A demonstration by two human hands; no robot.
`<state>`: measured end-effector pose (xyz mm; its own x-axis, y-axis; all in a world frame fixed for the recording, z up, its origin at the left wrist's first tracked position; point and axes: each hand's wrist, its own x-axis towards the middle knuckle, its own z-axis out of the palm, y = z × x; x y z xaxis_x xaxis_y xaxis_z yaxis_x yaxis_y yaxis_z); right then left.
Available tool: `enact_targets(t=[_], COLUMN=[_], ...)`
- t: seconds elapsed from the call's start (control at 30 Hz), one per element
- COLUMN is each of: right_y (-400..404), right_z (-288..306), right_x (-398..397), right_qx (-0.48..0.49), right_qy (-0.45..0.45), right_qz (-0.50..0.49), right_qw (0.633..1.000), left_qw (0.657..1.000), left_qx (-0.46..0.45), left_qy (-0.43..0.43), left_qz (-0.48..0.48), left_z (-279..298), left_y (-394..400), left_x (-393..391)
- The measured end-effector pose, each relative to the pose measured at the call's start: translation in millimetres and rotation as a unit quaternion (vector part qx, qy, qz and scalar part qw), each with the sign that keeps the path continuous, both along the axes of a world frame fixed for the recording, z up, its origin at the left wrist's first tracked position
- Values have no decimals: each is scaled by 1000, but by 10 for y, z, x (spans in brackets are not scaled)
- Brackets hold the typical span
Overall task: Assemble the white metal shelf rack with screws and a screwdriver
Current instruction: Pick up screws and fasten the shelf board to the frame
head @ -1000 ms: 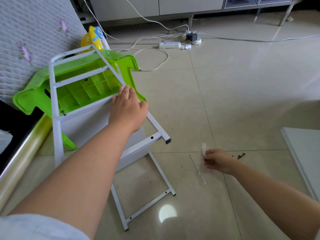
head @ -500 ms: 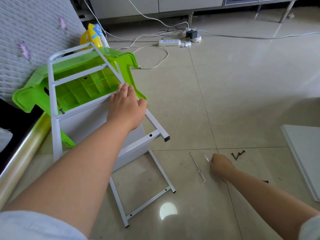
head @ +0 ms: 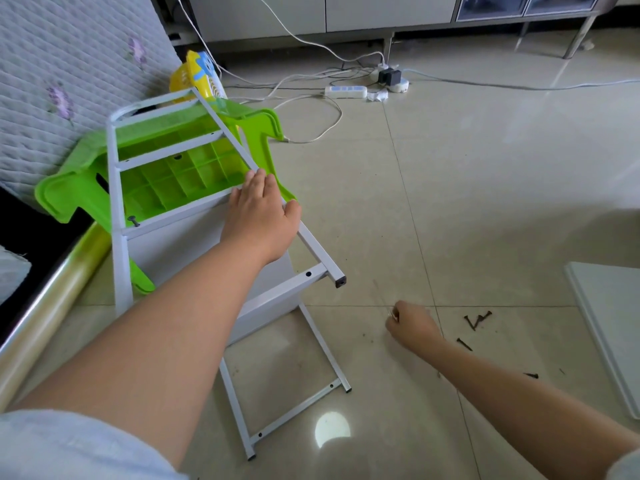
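Left hand [head: 259, 216] flat, fingers straight, on rack [head: 145, 223] rail. Right hand [head: 412, 323] pinches the blurred screwdriver [head: 382, 296] on the floor; shaft points away toward the rack's open tube end, up-left.

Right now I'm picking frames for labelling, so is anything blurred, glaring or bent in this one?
Head view: the right hand and the thin tool it pinches are motion-blurred; a round lamp glare sits on the glossy floor; wide-angle bending curves the tile lines; the rack and screws stay sharp.
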<state>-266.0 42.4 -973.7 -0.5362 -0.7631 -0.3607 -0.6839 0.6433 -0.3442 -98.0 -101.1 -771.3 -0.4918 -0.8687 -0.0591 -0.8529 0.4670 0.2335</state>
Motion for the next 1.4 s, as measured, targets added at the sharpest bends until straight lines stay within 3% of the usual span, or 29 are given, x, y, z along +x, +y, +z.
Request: enact_targets(t=[0.13, 0.23, 0.47, 0.63, 0.8, 0.97, 1.4], right_y=[-375, -659, -1184, -1444, -1646, -1781, -1831], right_z=[551, 1038, 1932, 2404, 2604, 2726, 2836], right_x=[3, 70, 467, 922, 1346, 1593, 1838], right_qx=[-158, -275, -448, -460, -474, -467, -462], right_qy=[-58, -57, -139, -166, -203, -125, -147], right_qz=[-44, -29, -5, 79, 125, 237, 285], right_qw=[985, 959, 883, 869, 848, 842, 826], left_qw=[999, 997, 992, 998, 998, 996, 994], left_qx=[28, 1, -58, -41, 53, 82, 104], left_qy=[-23, -57, -105, -40, -39, -29, -29], left_qz=[-29, -61, -31, 10, 24, 6, 16], left_z=[98, 185, 423, 425, 276, 213, 76], left_y=[-3, -79, -326, -406, -401, -434, -387], left_x=[80, 278, 1050, 1509, 1745, 1732, 1766])
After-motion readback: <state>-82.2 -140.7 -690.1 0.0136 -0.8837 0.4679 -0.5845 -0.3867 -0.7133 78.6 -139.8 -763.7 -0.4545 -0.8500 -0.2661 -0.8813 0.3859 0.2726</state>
